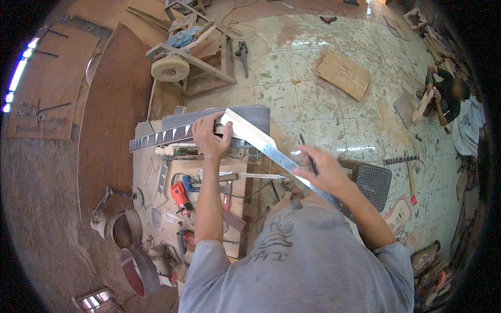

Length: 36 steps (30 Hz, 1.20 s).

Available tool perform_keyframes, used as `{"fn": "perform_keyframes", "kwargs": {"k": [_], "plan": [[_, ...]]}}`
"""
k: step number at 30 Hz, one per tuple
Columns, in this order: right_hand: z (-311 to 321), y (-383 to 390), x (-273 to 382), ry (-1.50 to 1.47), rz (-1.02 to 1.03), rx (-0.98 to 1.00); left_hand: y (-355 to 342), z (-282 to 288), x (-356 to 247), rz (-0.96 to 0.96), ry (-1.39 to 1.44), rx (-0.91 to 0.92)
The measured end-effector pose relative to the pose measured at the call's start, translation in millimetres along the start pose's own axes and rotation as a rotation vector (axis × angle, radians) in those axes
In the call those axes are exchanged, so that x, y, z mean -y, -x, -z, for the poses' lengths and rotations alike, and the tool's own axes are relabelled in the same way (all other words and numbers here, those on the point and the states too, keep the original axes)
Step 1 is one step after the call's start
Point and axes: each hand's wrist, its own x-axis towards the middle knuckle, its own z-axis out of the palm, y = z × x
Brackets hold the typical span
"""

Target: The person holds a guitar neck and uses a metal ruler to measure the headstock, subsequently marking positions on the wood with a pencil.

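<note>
My left hand (210, 138) is closed round the end of a guitar neck (162, 139) with white triangular inlays. Its thumb presses on a pale, straight-edged piece (245, 127) that slants down to the right. A long metal ruler (289, 164) runs on from that piece toward my right forearm. My right hand (329, 171), a little blurred, grips a dark pen-like stick (312, 163), fingertips at the ruler's edge. Beneath the neck and my left hand lies a dark grey flat bed (255, 116); my hand hides where the neck meets the pale piece.
A bench (237, 198) at left carries a red power tool (180, 197) and other tools. Ahead stands a wooden frame with a round wheel (170, 69). A board (343, 74) lies on the tiled floor. A dark stool (371, 182) is at right; another person (448, 96) sits farther off.
</note>
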Motion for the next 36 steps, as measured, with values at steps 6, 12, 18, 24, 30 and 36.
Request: {"fn": "perform_keyframes", "kwargs": {"k": [6, 12, 18, 24, 30, 36], "plan": [[-18.1, 52.6, -18.4, -0.011, -0.132, -0.177, 2.1, 2.9, 5.8, -0.013, 0.131, -0.039], [41.0, 83.4, -70.5, 0.081, -0.338, -0.583, 2.2, 1.9, 0.0, -0.016, 0.122, -0.060], [56.5, 112.1, -90.5, 0.142, -0.438, -0.656, 1.9, 2.4, -0.9, -0.032, 0.078, -0.031], [9.0, 103.7, -57.3, 0.173, -0.184, -0.490, 3.9, 3.1, 4.0, 0.071, 0.200, -0.062], [-34.7, 64.6, -4.1, 0.141, -0.081, -0.221, -5.6, 17.0, -9.0, 0.233, 0.366, -0.105], [-52.7, 40.2, 8.2, 0.183, -0.023, -0.170, 20.3, 9.7, -22.3, 0.047, 0.135, -0.089]]}}
